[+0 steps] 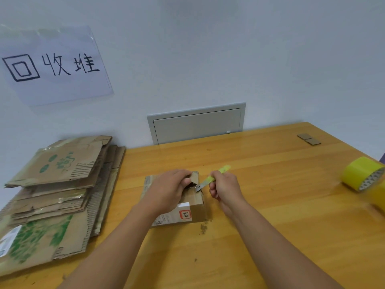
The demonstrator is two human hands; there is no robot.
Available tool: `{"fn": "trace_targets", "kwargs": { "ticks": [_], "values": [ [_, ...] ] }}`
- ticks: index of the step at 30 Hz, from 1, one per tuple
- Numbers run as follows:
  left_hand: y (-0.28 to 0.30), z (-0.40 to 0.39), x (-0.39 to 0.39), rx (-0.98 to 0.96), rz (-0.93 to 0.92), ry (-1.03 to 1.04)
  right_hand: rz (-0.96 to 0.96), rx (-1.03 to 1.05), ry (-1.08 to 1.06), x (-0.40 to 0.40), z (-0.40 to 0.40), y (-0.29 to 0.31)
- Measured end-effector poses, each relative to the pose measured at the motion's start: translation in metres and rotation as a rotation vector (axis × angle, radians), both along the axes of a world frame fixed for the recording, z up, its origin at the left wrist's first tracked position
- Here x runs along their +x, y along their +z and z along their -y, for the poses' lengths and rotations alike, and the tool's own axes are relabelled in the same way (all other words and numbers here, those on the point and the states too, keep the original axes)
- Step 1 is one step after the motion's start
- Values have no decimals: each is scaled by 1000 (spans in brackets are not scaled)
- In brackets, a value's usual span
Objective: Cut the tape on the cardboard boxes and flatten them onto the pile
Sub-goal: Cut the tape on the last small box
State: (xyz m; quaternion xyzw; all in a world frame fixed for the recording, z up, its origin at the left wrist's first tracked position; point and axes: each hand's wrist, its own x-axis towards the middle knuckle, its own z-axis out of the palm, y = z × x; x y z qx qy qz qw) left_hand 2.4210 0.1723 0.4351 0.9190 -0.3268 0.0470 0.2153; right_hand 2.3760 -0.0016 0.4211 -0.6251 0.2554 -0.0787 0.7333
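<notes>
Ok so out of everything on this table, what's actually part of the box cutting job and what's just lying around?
Part of the job:
small cardboard box, gripped by the left hand
green utility knife, held in the right hand, blade at the box
pile of flattened cardboard

Lying about:
yellow tape roll
small cardboard scrap
paper sign on the wall

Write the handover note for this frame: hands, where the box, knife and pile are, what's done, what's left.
Left hand holds down the small box mid-table, fingers hooked on a lifted flap.
Right hand grips the green utility knife, blade at the box's top edge.
Flattened pile lies at the table's left.
Done: several boxes already flattened.
Left: finish the cut, flatten the box, stack it.
</notes>
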Motion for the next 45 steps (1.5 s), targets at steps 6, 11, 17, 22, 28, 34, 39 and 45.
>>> {"fn": "trace_targets", "kwargs": {
  "ticks": [6,11,17,22,28,34,39,45],
  "values": [
    [-2,-1,4,-16,11,-9,23,105,-10,0,-3,-7],
    [-1,-1,3,-32,0,-25,59,106,-113,-4,-8,-13],
    [-3,-3,4,62,-48,-30,56,20,-188,-9,-17,-16],
    [-4,-1,7,66,-51,-1,60,-36,-181,-11,-15,-12],
    [-3,0,5,34,-22,12,36,1,-132,-9,-11,-5],
    [0,0,2,25,-1,-3,20,44,-105,-4,-10,-7],
    [1,0,2,16,12,-14,32,48,-99,1,-11,-10],
    [-1,0,2,25,29,-2,24,46,-153,6,-12,-16]
  ]
}}
